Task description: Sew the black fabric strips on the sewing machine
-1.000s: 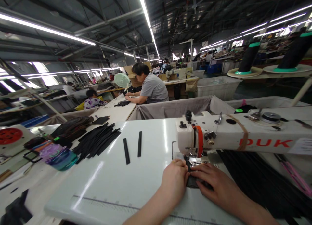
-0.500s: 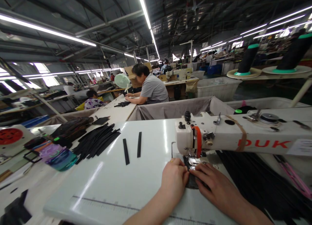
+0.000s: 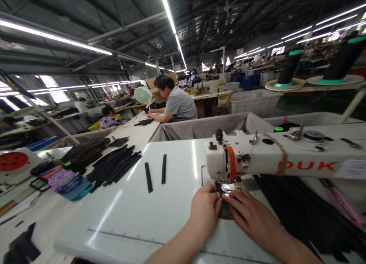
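Note:
The white sewing machine (image 3: pixel 257 153) stands at the right with its head over the pale work table. Just in front of its presser foot (image 3: pixel 227 187), my left hand (image 3: pixel 205 206) has its fingers curled in a pinch on a black strip (image 3: pixel 220 189), mostly hidden by the fingers. From the other side, my right hand (image 3: pixel 248 210) presses its bent fingertips together at the same strip, close to my left fingertips. A dark plate or piece (image 3: pixel 227 212) shows between the hands. Two loose black strips (image 3: pixel 148 177) lie to the left on the table.
A heap of black strips (image 3: pixel 114 168) lies at the left beside a purple and blue cup (image 3: pixel 70 184). More long black strips (image 3: pixel 309 210) and pink-handled scissors (image 3: pixel 343 203) are right of the machine. Thread cones (image 3: pixel 290 67) stand behind. A co-worker (image 3: pixel 180 102) sits ahead at another table.
Both hands stay at the presser foot, almost unmoved. The whole view has shifted very slightly.

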Tool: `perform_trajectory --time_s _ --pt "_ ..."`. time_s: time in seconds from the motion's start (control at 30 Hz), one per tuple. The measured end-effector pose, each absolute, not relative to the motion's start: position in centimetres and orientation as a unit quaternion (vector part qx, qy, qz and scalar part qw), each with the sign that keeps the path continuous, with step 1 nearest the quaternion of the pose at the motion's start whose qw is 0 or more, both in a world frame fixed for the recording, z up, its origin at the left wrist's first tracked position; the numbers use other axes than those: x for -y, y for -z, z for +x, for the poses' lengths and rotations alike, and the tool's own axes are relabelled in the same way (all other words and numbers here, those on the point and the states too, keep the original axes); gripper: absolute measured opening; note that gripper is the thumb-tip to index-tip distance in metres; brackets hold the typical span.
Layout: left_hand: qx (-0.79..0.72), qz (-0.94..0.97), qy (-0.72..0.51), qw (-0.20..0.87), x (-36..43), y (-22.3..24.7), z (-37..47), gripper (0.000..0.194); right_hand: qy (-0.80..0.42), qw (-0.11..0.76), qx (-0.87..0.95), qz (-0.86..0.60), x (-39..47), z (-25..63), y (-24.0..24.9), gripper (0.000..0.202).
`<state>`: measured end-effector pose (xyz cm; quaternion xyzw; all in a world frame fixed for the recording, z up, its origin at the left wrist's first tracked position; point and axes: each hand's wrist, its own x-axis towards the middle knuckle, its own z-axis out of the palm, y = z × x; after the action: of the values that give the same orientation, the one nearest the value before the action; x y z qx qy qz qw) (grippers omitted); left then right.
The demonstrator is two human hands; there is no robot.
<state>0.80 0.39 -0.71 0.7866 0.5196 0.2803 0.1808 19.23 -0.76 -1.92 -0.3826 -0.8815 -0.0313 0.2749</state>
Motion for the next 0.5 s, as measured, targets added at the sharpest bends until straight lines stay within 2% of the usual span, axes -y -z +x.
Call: perform_trajectory --time_s 0.5 --pt "-0.507 0.799 -0.275 0.169 -0.86 1.18 0.67 0.021 0.029 0.255 0.884 -0.390 0.84 18.96 1.55 0.032"
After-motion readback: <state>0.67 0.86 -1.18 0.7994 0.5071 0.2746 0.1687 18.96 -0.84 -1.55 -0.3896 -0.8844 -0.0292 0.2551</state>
